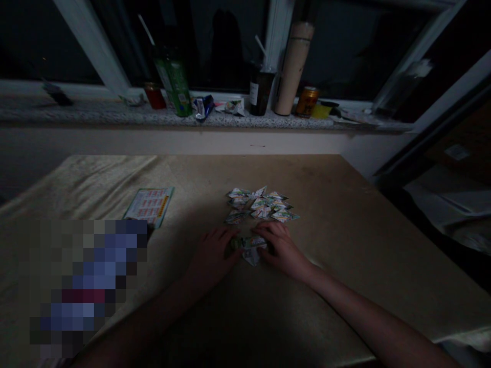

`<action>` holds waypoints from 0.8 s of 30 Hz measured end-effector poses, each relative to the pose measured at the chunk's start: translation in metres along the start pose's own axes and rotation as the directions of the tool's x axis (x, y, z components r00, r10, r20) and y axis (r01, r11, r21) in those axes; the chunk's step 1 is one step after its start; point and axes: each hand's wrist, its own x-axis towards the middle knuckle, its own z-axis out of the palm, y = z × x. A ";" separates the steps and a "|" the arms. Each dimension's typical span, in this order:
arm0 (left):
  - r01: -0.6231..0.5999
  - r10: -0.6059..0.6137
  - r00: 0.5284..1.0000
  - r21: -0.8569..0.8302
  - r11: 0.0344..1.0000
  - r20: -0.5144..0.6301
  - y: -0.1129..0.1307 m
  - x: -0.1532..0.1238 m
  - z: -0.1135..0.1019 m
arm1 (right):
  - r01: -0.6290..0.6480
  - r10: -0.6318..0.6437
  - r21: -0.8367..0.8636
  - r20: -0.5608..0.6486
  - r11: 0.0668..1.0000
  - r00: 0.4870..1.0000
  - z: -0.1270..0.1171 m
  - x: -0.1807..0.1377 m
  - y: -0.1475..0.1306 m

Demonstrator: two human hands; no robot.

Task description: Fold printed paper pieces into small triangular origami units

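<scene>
Between my two hands a small piece of folded printed paper [251, 255] lies on the table, with a pointed flap toward me. My left hand [215, 254] has its thumb and fingers closed on the left end of the paper. From the other side, my right hand [283, 249] pinches the right end, its fingers curled over the edge. Just beyond my hands sit several folded paper pieces [263, 207] with pointed ends, grouped in rough rows. The light is dim, so the fingertips are hard to make out.
A printed sheet or pad [150, 203] lies at the left, beside a pixelated area. Along the windowsill [215, 120] stand a green bottle [174, 84], a dark cup [261, 92], a tall pinkish flask [293, 69], an orange can [307, 102] and a red jar [155, 96].
</scene>
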 end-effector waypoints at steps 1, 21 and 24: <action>-0.006 0.006 1.000 0.012 1.000 0.007 0.001 0.002 0.000 | 0.001 -0.001 0.000 -0.002 1.000 1.000 0.001 0.000 0.000; -0.093 0.092 0.996 0.040 0.995 0.020 0.006 0.002 0.006 | 0.012 -0.012 0.011 -0.024 1.000 1.000 0.003 -0.002 0.002; -0.122 0.118 0.992 0.085 0.989 0.052 0.009 -0.001 0.005 | 0.018 -0.017 0.024 -0.030 1.000 0.999 0.003 -0.003 0.002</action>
